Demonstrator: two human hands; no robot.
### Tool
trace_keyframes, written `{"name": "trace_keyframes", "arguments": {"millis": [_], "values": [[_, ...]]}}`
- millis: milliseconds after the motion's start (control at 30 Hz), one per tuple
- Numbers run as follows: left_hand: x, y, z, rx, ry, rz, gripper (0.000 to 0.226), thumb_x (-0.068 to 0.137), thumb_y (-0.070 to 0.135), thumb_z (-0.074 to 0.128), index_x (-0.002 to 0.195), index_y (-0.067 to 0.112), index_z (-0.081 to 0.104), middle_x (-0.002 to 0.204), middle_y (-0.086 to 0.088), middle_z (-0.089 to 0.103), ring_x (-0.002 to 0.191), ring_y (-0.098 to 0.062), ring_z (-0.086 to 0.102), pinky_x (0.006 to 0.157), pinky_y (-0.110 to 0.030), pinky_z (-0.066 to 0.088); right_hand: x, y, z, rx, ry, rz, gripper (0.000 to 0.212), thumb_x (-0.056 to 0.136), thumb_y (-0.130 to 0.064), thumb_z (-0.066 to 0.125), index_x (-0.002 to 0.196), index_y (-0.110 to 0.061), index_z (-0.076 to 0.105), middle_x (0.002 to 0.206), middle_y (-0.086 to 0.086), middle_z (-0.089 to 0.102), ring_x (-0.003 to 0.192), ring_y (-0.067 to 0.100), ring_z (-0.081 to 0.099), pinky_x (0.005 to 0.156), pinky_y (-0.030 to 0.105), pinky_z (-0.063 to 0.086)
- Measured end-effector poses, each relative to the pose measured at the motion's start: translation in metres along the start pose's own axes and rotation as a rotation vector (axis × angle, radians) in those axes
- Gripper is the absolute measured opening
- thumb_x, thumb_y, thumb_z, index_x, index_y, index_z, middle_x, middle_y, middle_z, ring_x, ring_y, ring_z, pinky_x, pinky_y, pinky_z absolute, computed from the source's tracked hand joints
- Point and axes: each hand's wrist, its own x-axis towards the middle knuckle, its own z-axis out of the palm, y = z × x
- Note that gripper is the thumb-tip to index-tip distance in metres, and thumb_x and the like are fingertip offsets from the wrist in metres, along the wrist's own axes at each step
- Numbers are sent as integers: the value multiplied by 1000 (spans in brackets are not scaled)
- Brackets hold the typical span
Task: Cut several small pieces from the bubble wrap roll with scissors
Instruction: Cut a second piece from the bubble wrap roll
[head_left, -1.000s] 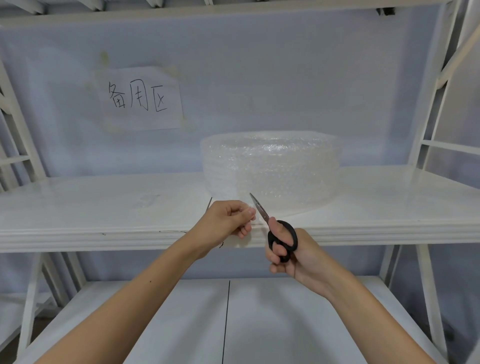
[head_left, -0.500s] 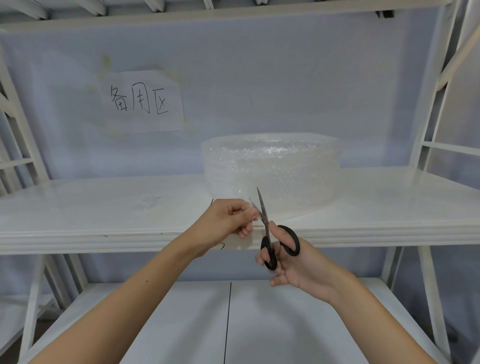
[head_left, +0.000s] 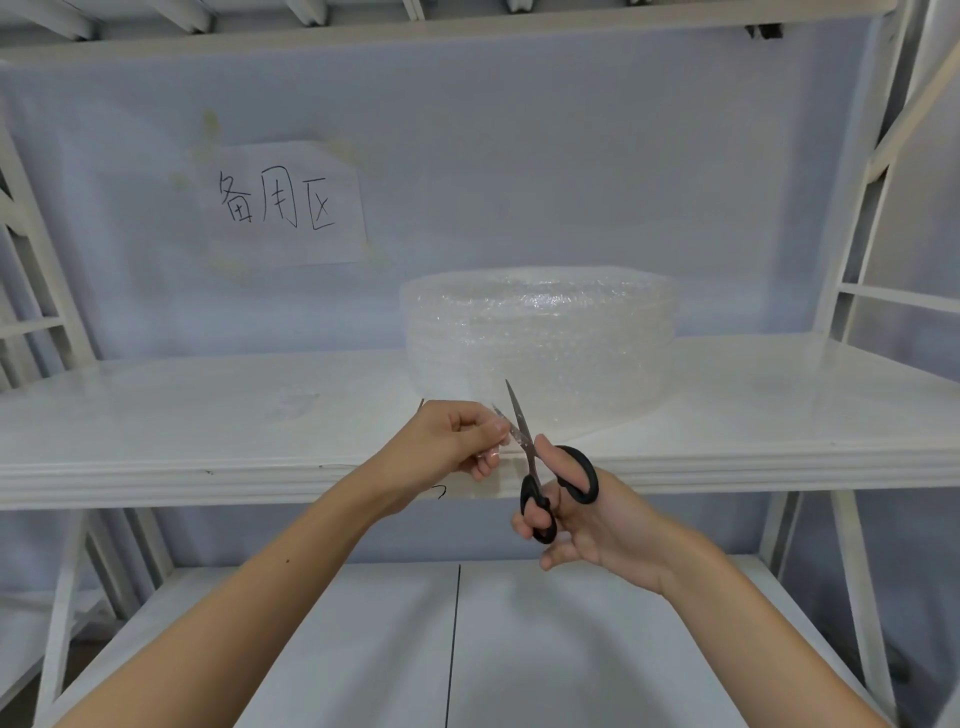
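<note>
Far left, white rack uprights (head_left: 31, 312) w/ diagonal braces, nothing on them that matters here. On the back wall, a taped paper sign (head_left: 283, 202) w/ handwritten characters. Middle shelf (head_left: 156, 431) runs full width, bare on its left part. Left hand (head_left: 452, 441) sits just in front of the shelf's front edge, fingers curled, pinching a bit of clear film, prob. the loose end of the bubble wrap roll (head_left: 540, 338); edge of the film is nearly invisible so can't trace it back to the roll. Roll lies flat on the shelf, centre-right, behind both hands. Right hand (head_left: 582, 519) grips the scissors (head_left: 540, 473), thumb and fingers through the black loops, blades pointing up and a little left, only narrowly apart, right beside the pinched film. Progress, as a judgement: a cut looks underway or about to close; no finished pieces visible on the shelf or on the lower shelf (head_left: 363, 649), so most of the "several" seems left. In the way: nothing much; shelf lip sits close under the hands, and clear film is hard to see, so aim could drift.
</note>
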Motion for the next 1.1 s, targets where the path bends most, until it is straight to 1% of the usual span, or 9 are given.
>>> {"name": "trace_keyframes", "arguments": {"millis": [133,200,267,433,567,667,733,967,1100], "values": [[-2,-2,0,0,-1,-6,24,98,18,58,80,5,64,65,-3,59,56,-12,53,60,-22,48,3,-3,1,11,0,26,61,77,-71,55,60,-13,55,84,15,60,80,27,60,81,41,55],[-3,-2,0,-16,-5,-5,26,98,17,57,75,7,62,65,-3,59,56,-12,52,60,-21,47,5,-4,2,29,-18,54,63,76,-71,56,61,-10,53,85,19,64,81,32,64,80,40,56],[-4,-3,1,-35,-1,-4,28,98,18,57,72,10,62,65,-3,59,56,-13,52,59,-21,47,6,-5,3,54,-19,69,62,73,-71,59,61,-10,52,81,18,63,74,32,64,73,37,56],[-3,-5,2,-53,28,1,24,99,17,56,80,4,61,65,-3,59,56,-12,53,59,-21,47,6,-7,6,88,34,32,56,77,-63,60,55,-14,45,67,8,53,51,19,49,52,25,47],[-1,-6,5,-69,46,9,24,100,15,54,80,6,63,65,-2,59,57,-11,53,60,-21,48,6,-6,9,89,80,4,51,75,-61,61,53,-18,43,63,4,47,47,14,39,49,23,31],[1,-7,6,-57,46,16,24,100,16,54,80,7,64,65,-1,58,57,-10,53,61,-21,48,6,-8,11,135,112,-38,44,72,-56,64,46,-23,52,63,5,41,44,12,34,44,21,25],[1,-9,8,-61,49,16,23,100,16,54,82,6,64,65,-1,58,57,-11,53,62,-21,48,6,-8,13,133,117,-75,41,72,-54,63,44,-25,57,62,4,40,43,12,33,42,21,24],[2,-10,8,-66,40,22,24,100,15,53,80,7,64,67,-3,58,59,-11,52,63,-22,48,7,-6,14,58,137,-105,43,69,-59,63,46,-24,54,60,5,43,42,12,33,40,21,27],[-1,-8,6,-57,15,15,23,100,14,54,80,7,63,66,-3,57,56,-10,52,60,-19,47,9,-1,11,71,92,-87,59,69,-70,64,55,-16,44,61,7,48,44,16,39,44,23,31]]}}
